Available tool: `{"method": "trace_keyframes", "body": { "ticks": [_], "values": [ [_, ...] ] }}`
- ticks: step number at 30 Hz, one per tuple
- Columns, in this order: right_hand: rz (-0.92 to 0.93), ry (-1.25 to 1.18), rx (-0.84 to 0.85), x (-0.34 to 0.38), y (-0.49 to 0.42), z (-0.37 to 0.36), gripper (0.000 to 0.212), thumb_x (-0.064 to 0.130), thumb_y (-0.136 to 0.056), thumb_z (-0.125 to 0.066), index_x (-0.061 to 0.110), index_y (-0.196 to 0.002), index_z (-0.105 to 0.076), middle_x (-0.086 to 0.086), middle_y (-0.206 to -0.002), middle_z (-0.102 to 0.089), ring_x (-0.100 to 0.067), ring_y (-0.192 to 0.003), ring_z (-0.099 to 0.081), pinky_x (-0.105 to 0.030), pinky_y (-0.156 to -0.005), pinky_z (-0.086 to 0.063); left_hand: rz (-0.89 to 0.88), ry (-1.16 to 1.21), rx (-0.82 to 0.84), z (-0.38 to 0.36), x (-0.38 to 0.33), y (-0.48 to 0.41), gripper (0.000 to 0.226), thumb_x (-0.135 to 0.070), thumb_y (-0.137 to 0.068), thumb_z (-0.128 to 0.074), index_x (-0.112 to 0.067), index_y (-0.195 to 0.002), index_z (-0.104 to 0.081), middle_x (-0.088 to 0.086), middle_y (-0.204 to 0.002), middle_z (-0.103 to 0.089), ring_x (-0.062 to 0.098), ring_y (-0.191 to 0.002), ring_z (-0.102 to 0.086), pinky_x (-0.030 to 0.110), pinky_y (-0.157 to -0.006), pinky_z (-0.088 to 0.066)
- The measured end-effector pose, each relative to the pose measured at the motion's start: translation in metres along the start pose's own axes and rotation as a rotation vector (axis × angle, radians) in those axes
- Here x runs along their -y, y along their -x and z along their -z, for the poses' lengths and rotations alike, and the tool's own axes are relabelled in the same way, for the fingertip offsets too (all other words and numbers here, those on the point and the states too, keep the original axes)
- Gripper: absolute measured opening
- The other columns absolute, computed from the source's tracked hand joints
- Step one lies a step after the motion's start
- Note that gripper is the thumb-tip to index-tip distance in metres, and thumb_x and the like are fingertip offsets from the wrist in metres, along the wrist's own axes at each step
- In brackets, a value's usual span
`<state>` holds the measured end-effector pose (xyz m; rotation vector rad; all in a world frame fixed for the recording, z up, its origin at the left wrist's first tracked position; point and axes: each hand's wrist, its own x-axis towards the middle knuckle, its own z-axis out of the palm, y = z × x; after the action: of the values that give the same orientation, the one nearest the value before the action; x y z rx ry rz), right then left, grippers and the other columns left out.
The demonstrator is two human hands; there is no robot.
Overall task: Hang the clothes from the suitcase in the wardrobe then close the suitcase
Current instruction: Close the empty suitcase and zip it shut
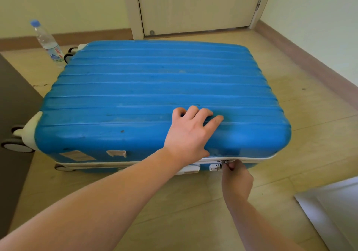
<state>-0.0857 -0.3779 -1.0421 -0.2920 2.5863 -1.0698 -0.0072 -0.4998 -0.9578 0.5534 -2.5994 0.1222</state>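
Clerk: Item one, suitcase (155, 88). Blue ribbed hard shell, white trim, lying flat on the floor (193, 202) with its lid down on the base.

Checker: Wheels?

Clerk: Wheels (15, 146) at the left end, pale corner guards beside them. Two stickers on the near wall of the lid.

Checker: Item two?

Clerk: Left hand (190, 132). Palm down on the lid near its front edge, fingers (207, 113) spread and slightly bent, resting on the ribs, holding nothing.

Checker: Item three?

Clerk: Right hand (237, 179). Low at the front seam, fingers (231, 166) drawn narrow, pinching the zipper pull (222, 162).

Checker: Position of the pull?

Clerk: On the white zip line, just beside the white lock (214, 167), right of the middle of the front side. Whether the zip left of it is fully joined, I cannot tell; the left forearm covers part of it.

Checker: Surroundings?

Clerk: Bottle (47, 43), clear plastic with a blue cap, upright on the floor by the far left corner of the case. Door (193, 4), pale, shut, behind the case. White sheet (333, 202) at the lower right edge, apart from the case.
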Motion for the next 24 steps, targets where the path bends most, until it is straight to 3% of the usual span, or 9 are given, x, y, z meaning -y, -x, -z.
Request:
{"method": "trace_keyframes", "body": {
  "ticks": [4, 7, 12, 16, 19, 24],
  "values": [
    [0.012, -0.082, -0.004, -0.001, 0.007, 0.003, 0.011, 0.016, -0.092, -0.052, 0.01, -0.083, -0.051, -0.009, -0.084, -0.061, -0.026, -0.076, -0.049, -0.028, -0.067, -0.036, 0.033, -0.045, 0.033, 0.0, 0.003, -0.004, 0.096, -0.051, -0.022, -0.084, -0.024, -0.112, -0.066, -0.001, -0.098, -0.064, 0.023, -0.084, -0.056, 0.033, -0.076, -0.039],
    [-0.041, -0.117, 0.056, -0.003, 0.021, 0.002, 0.011, 0.018, -0.087, -0.056, 0.016, -0.089, -0.045, -0.005, -0.087, -0.058, -0.027, -0.079, -0.053, -0.029, -0.07, -0.039, 0.052, -0.048, 0.044, 0.001, 0.001, -0.005, 0.099, -0.053, -0.02, -0.085, -0.025, -0.112, -0.065, -0.002, -0.098, -0.063, 0.025, -0.081, -0.059, 0.033, -0.078, -0.033],
    [0.049, 0.076, 0.103, 0.003, 0.017, -0.01, 0.024, 0.027, -0.094, -0.049, 0.008, -0.098, -0.062, -0.01, -0.096, -0.066, -0.028, -0.09, -0.06, -0.027, -0.072, -0.043, 0.08, -0.055, 0.049, 0.004, -0.002, -0.007, 0.1, -0.049, -0.017, -0.087, -0.024, -0.111, -0.065, -0.001, -0.097, -0.064, 0.026, -0.081, -0.06, 0.034, -0.077, -0.028],
    [0.049, 0.043, 0.087, 0.001, 0.016, -0.01, 0.023, 0.022, -0.097, -0.043, 0.008, -0.087, -0.057, -0.015, -0.093, -0.067, -0.032, -0.086, -0.064, -0.035, -0.073, -0.052, 0.09, -0.052, 0.067, 0.005, -0.003, -0.004, 0.1, -0.049, -0.014, -0.087, -0.024, -0.109, -0.066, -0.002, -0.095, -0.064, 0.025, -0.079, -0.06, 0.038, -0.072, -0.046],
    [0.057, -0.039, 0.049, -0.003, 0.015, -0.006, 0.016, 0.019, -0.095, -0.045, 0.016, -0.079, -0.046, -0.016, -0.093, -0.066, -0.034, -0.088, -0.065, -0.04, -0.076, -0.053, 0.09, -0.043, 0.069, 0.005, -0.003, -0.005, 0.099, -0.048, -0.018, -0.088, -0.024, -0.111, -0.066, -0.001, -0.097, -0.064, 0.025, -0.081, -0.059, 0.039, -0.073, -0.045],
    [0.076, -0.091, 0.057, -0.002, 0.014, -0.006, 0.035, 0.02, -0.096, -0.046, 0.027, -0.065, -0.032, -0.015, -0.089, -0.066, -0.034, -0.085, -0.064, -0.038, -0.07, -0.05, 0.111, -0.032, 0.07, 0.004, -0.006, -0.004, 0.097, -0.044, -0.019, -0.088, -0.025, -0.111, -0.065, -0.002, -0.097, -0.063, 0.025, -0.081, -0.057, 0.036, -0.076, -0.04]
  ]
}}
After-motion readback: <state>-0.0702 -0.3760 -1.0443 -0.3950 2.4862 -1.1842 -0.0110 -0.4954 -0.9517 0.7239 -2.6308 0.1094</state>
